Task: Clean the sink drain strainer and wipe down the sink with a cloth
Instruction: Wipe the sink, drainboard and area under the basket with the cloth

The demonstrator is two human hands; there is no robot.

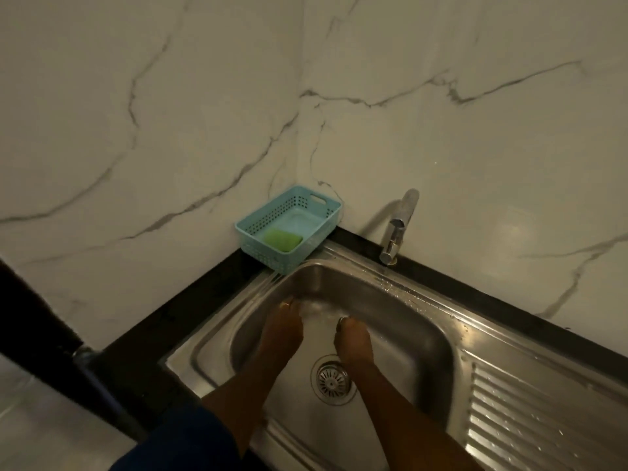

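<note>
A view from above onto a stainless steel sink (424,338) set into a dark desk (159,321) in the corner of two white marble-patterned walls (170,96). Two bare forearms reach forward into the basin. The left hand (280,329) and the right hand (351,338) are held side by side near the far wall of the basin, a little apart, both pointing away from the viewer. The fingers of both hands curl downward and are blurred, so it is not possible to tell whether they are clenched, loose or gripping anything; no cloth can be made out in either hand. A ring shows on one finger of each hand. The round metal drain strainer (333,380) sits in its place in the basin floor, between the two forearms and nearer the viewer than the hands. A chrome tap (397,226) stands on the desk behind the sink, to the right of the hands. In the corner, left of the tap, a pale blue perforated plastic basket (316,207) rests partly on the sink rim, with a green sponge (282,240) lying inside its near end. A ribbed draining board (543,419) extends to the right of the basin, speckled with water drops. A dark blue sleeve (176,440) shows at the bottom left edge
</note>
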